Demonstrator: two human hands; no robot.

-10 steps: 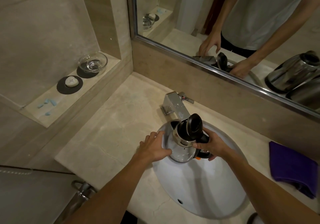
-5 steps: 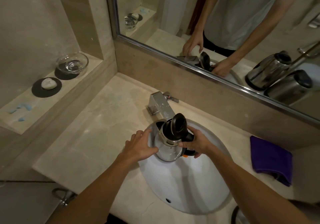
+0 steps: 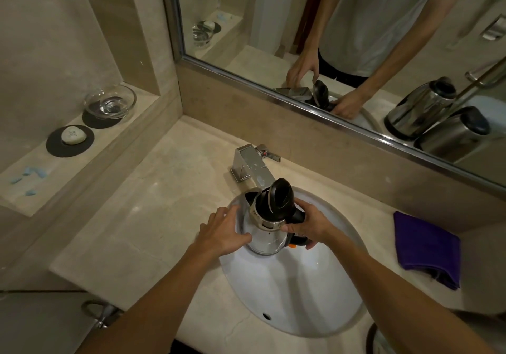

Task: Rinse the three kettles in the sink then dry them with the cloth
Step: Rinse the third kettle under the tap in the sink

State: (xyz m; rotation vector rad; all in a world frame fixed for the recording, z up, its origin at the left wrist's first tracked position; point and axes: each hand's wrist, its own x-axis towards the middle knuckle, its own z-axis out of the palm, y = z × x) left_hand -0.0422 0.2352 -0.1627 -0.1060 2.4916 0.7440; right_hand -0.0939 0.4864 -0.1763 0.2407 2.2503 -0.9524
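Your right hand [image 3: 309,226] grips the black handle of the steel kettle [image 3: 267,237], lid up, your left hand [image 3: 223,233] flat-fingered against its shiny rounded body, over the white oval sink [image 3: 301,293] below a square chrome faucet [image 3: 247,166]. A folded purple cloth [image 3: 427,247] lies to the right on the beige stone counter [image 3: 142,216].
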